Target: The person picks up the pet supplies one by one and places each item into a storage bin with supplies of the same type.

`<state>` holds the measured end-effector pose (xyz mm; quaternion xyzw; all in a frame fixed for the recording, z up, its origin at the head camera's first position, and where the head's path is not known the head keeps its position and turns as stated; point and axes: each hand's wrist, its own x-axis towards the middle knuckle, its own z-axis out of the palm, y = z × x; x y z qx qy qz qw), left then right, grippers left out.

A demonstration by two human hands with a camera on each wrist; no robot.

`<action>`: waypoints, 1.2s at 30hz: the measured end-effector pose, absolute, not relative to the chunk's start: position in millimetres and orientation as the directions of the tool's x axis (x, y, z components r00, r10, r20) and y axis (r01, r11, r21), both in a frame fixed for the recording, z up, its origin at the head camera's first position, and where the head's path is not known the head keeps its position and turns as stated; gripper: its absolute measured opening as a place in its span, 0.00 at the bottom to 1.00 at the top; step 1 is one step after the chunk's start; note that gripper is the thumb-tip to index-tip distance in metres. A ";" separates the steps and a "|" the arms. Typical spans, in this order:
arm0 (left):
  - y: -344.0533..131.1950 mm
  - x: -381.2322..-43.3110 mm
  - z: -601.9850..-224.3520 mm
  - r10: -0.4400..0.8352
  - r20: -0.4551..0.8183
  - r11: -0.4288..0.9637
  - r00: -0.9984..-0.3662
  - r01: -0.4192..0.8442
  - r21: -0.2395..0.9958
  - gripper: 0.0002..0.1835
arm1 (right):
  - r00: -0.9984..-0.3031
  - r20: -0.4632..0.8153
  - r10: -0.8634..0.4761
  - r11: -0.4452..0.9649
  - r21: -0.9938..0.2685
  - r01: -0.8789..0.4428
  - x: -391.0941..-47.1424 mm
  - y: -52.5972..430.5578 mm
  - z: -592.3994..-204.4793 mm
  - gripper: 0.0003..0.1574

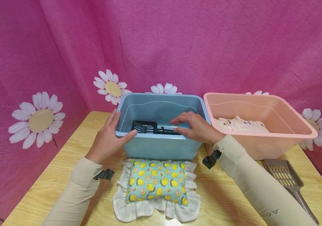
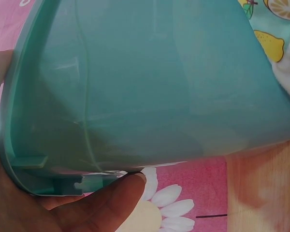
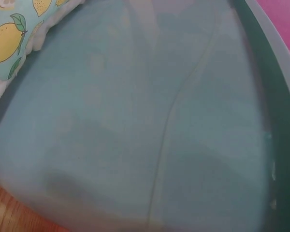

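Observation:
My left hand (image 1: 108, 138) grips the front left corner of a blue plastic bin (image 1: 161, 146), thumb over the front rim and fingers along the left side. The left wrist view shows a finger (image 2: 121, 198) bent against the outside, under the rim. Inside the bin lies a black slotted litter scoop (image 1: 145, 127), its handle pointing right. My right hand (image 1: 196, 127) reaches over the front rim, with thumb and forefinger apart near the handle's end. The right wrist view holds only the bin's outer wall (image 3: 111, 121) and some pillow; that hand is out of it.
A pink bin (image 1: 262, 142) with a pale printed cloth item (image 1: 241, 125) inside stands at the right. A brown litter scoop (image 1: 286, 174) lies before it on the wooden table (image 1: 53, 188). A ruffled lemon-print pillow (image 1: 156, 185) lies in front of the blue bin. Behind hangs a pink daisy curtain (image 1: 177, 47).

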<state>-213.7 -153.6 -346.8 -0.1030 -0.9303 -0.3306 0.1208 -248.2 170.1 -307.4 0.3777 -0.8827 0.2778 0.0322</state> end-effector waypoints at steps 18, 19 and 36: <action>-154.1 -213.4 -347.1 0.114 0.302 0.753 -0.947 0.280 0.595 0.54 | -0.720 0.270 -0.640 0.566 -0.468 -0.679 -246.8 168.6 -306.7 0.18; -154.1 -213.3 -347.0 0.113 0.299 0.754 -0.948 0.278 0.596 0.55 | -0.719 0.269 -0.641 0.564 -0.469 -0.679 -246.8 168.6 -306.5 0.18; -153.6 -213.3 -346.0 0.105 0.262 0.745 -0.959 0.250 0.618 0.56 | -0.740 0.229 -0.632 0.574 -0.503 -0.646 -248.8 169.0 -304.2 0.20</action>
